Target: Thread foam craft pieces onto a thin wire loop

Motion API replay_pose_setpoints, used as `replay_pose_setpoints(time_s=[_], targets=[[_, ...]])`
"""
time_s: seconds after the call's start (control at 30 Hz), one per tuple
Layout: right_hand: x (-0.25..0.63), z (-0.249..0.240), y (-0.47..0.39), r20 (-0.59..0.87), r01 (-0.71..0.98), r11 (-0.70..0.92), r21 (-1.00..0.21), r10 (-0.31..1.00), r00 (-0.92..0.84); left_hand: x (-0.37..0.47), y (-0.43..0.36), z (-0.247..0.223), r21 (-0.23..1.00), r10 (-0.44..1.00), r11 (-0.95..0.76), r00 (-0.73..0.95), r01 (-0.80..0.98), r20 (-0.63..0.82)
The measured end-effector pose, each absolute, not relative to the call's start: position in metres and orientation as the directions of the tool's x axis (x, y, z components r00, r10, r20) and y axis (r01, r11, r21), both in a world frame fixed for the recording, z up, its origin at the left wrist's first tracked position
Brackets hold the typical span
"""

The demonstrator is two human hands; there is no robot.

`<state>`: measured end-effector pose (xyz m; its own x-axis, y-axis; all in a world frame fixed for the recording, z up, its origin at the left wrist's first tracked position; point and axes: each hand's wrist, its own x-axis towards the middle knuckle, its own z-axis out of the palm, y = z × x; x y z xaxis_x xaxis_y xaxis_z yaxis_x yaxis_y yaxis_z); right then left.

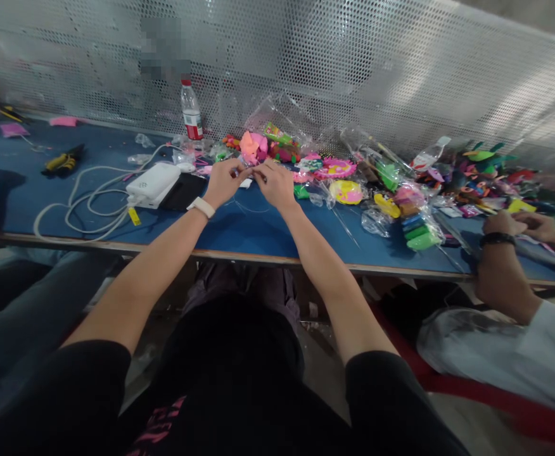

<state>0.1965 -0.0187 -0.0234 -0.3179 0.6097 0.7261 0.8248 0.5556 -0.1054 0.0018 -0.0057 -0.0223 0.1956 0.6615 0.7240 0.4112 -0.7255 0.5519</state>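
My left hand [225,180], with a pale band [202,207] on its wrist, is closed in a pinch over the blue table [253,237]. My right hand [276,183] pinches as well, its fingertips almost meeting the left ones. Whatever lies between the fingertips is too small to make out. Just below them a thin pale strand curves over the tabletop. A small white piece [246,183] shows under the fingers. Beyond the hands sit pink and orange clay-like shapes [253,147]. A black flat item [182,192] lies left of my left hand.
A white power bank [154,184] with a coiled cable [71,209] lies left; a bottle [191,113] stands behind. Colourful clay pieces and plastic wrappers, including a yellow disc [346,192], crowd the right. A co-worker's hands [503,225] work at far right. Perforated metal [306,63] borders the back.
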Motion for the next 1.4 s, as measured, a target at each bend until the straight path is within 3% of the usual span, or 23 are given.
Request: replay_pose_setpoints(time_s=[0.17, 0.3, 0.6, 0.77, 1.1, 1.3, 1.4], targets=[[0.193, -0.021, -0.023, 0.693, 0.831, 0.555, -0.046, 0.617, -0.373, 0.002, -0.005, -0.019, 0.738, 0.772, -0.636, 0.204, 0.226, 0.602], [0.189, -0.022, -0.023, 0.681, 0.829, 0.559, -0.025, 0.616, -0.395, 0.003, 0.000, -0.021, 0.800, 0.814, -0.578, 0.177, 0.159, 0.553], [0.189, -0.026, -0.020, 0.695, 0.867, 0.491, -0.085, 0.653, -0.301, 0.001, -0.010, -0.020, 0.527, 0.657, -0.715, 0.183, 0.459, 0.732], [0.187, -0.028, -0.017, 0.724, 0.858, 0.509, -0.066, 0.616, -0.310, 0.002, -0.011, -0.021, 0.576, 0.693, -0.702, 0.215, 0.419, 0.688], [0.185, -0.024, -0.022, 0.749, 0.840, 0.533, -0.099, 0.596, -0.289, 0.002, -0.012, -0.017, 0.560, 0.673, -0.722, 0.227, 0.406, 0.704], [0.184, -0.022, -0.024, 0.725, 0.839, 0.535, -0.096, 0.615, -0.309, 0.000, 0.003, -0.021, 0.695, 0.732, -0.681, 0.180, 0.229, 0.657], [0.185, -0.021, -0.025, 0.724, 0.834, 0.545, -0.083, 0.609, -0.326, 0.000, 0.006, -0.022, 0.702, 0.727, -0.686, 0.160, 0.192, 0.668]])
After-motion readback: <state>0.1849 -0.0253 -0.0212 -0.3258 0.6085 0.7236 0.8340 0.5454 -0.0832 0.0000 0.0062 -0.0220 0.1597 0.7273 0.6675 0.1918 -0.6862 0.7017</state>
